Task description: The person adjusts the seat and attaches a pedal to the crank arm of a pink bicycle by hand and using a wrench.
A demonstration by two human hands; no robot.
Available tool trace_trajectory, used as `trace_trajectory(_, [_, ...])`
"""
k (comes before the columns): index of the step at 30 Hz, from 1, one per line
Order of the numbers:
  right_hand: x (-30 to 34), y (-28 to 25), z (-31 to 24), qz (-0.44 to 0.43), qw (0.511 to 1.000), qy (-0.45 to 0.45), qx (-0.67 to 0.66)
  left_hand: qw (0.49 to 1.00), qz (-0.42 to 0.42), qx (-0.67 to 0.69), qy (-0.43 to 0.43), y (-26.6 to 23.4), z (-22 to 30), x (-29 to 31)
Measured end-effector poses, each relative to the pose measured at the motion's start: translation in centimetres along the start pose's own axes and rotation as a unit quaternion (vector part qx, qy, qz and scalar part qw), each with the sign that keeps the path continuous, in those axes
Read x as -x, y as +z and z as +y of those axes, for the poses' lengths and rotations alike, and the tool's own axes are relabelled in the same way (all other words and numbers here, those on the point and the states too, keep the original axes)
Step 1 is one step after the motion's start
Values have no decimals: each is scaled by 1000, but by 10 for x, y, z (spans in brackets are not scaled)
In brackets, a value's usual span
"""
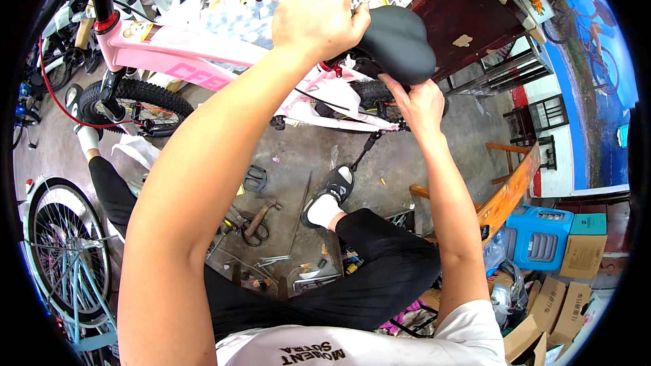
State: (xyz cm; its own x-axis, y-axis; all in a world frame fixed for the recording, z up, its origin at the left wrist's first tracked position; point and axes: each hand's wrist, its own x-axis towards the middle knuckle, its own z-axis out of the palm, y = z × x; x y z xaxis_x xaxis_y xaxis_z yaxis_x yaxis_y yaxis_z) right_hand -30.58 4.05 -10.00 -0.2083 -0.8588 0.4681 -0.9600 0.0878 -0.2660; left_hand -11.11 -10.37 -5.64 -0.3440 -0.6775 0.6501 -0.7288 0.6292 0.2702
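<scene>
A pink mountain bike point(161, 55) stands across the upper part of the head view, its front wheel on the left. Its black saddle point(400, 41) is between my two hands. My left hand point(317, 26) is closed at the saddle's nose, with the fingers curled around it and the thumb along its top. Under the wide rear end, my right hand point(422, 107) grips the saddle's edge, the thumb pressed to its near side and the fingers partly hidden behind. The seat post below is mostly covered by the saddle and my left hand.
A hammer point(262, 217), a black pedal point(255, 178) and several hand tools lie on the concrete floor near my feet. A wooden bench point(510, 186) and a blue plastic stool point(539, 236) stand at right, with cardboard boxes point(546, 306) below. A bicycle wheel point(68, 251) is at left.
</scene>
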Motion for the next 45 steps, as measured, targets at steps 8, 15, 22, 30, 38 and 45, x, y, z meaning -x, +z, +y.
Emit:
trace_trajectory(8, [1,14,15,-114,992,18,-58,999,33,-4,15,1,0,3])
trace_trajectory(15, [-54,7,9,-586,784,105,-175,1000,10,-4,18,-3,2,5])
trace_trajectory(22, [-44,19,25,-488,824,-73,-277,1000,0,-5,11,-3,2,5])
trace_trajectory(30, [-34,21,22,-432,815,-23,-385,999,27,-12,34,-1,-2,5])
trace_trajectory(38, [-30,28,30,-459,821,-49,-336,999,9,-6,44,-5,0,3])
trace_trajectory(45, [-23,41,33,-432,829,-53,-352,998,28,4,57,-6,2,0])
